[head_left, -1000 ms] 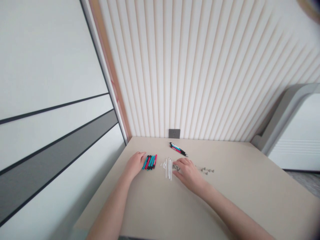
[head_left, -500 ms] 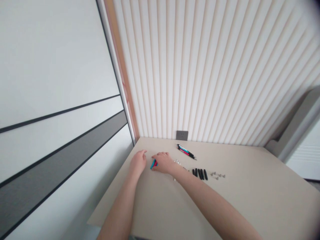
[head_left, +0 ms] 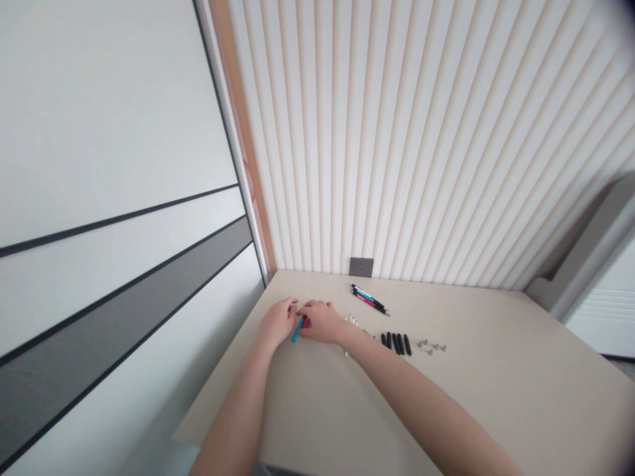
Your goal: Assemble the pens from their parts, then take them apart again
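On the beige table (head_left: 307,410), a blue tube (head_left: 297,328) and a red tube (head_left: 305,322) lie side by side under the fingers of my right hand (head_left: 320,321). That hand is curled over them; its grip is partly hidden by its own back. My left hand (head_left: 278,321) is just left of the blue tube, its fingers bent and its fingertips close to the tube's far end. Whether it touches the tube is too small to tell.
Assembled pens (head_left: 368,299) lie near the wall socket (head_left: 361,267). Right of my right forearm are several black grips (head_left: 398,344) and small grey pieces (head_left: 435,346). Small white parts (head_left: 352,320) sit beside my right wrist. A ribbed wall (head_left: 372,132) rises behind the table.
My left hand has moved right, closer to my right hand. The blue tube has shifted slightly left and toward me, and more of it extends below the fingers.
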A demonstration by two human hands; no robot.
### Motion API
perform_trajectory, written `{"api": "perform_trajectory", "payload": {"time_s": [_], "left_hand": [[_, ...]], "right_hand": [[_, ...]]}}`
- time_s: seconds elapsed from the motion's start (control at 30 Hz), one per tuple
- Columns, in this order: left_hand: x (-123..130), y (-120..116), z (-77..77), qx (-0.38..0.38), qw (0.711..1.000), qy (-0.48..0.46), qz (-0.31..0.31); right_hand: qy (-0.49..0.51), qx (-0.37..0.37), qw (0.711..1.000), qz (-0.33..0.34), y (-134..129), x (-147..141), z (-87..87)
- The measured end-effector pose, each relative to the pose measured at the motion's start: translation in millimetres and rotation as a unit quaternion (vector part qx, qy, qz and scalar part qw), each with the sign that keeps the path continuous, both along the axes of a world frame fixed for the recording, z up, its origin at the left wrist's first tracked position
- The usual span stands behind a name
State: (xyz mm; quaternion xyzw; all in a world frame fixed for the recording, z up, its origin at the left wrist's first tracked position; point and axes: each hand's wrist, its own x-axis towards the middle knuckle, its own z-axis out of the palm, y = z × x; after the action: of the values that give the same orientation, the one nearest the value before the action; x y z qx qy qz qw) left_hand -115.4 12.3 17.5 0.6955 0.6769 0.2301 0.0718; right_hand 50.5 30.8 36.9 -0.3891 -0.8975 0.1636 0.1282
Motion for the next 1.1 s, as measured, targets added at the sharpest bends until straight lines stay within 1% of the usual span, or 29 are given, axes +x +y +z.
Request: {"api": "perform_trajectory", "payload": {"time_s": [0.1, 0.17, 0.27, 0.37, 0.5, 0.67, 0.73, 0.8, 0.87, 0.97, 1.1], "left_hand": [[1.1, -3.7, 4.4, -0.011, 1.000, 0.005, -0.011], [1.9, -5.5, 4.7, -0.027, 0.999, 0.009, -0.017], [2.8, -6.6, 1.1, -0.059, 0.997, 0.019, -0.039], [2.7, -6.2, -4.1, -0.074, 0.995, 0.024, -0.057], [2.9, -6.1, -6.6, -0.068, 0.996, 0.019, -0.063], [5.6, -5.1, -0.1, -0.037, 0.997, -0.002, -0.064], [6.9, -3.4, 3.7, -0.003, 0.997, -0.049, -0.057], [8.1, -1.6, 6.6, 0.031, 0.991, -0.113, -0.061], [9.5, -0.5, 7.8, 0.048, 0.983, -0.149, -0.095], [11.7, -0.4, 5.8, 0.042, 0.975, -0.149, -0.159], [12.6, -0.9, 0.3, 0.011, 0.976, -0.119, -0.183]], "right_hand": [[0.064, -0.018, 0.997, -0.036, 6.9, 5.6, 2.0], [0.112, -0.033, 0.991, -0.068, 15.6, 11.3, 2.8], [0.172, -0.052, 0.975, -0.130, 31.3, 22.0, 1.8], [0.214, -0.061, 0.956, -0.190, 44.4, 33.4, -1.1], [0.243, -0.074, 0.939, -0.232, 51.6, 45.0, -4.4], [0.227, -0.109, 0.938, -0.241, 47.4, 51.1, -7.2], [0.208, -0.121, 0.941, -0.236, 43.2, 51.0, -8.1], [0.189, -0.129, 0.946, -0.229, 38.6, 49.2, -8.9], [0.168, -0.126, 0.951, -0.226, 34.2, 46.2, -9.5], [0.131, -0.100, 0.960, -0.226, 28.4, 40.4, -10.3], [0.077, -0.063, 0.970, -0.223, 20.4, 33.1, -12.1]]}}
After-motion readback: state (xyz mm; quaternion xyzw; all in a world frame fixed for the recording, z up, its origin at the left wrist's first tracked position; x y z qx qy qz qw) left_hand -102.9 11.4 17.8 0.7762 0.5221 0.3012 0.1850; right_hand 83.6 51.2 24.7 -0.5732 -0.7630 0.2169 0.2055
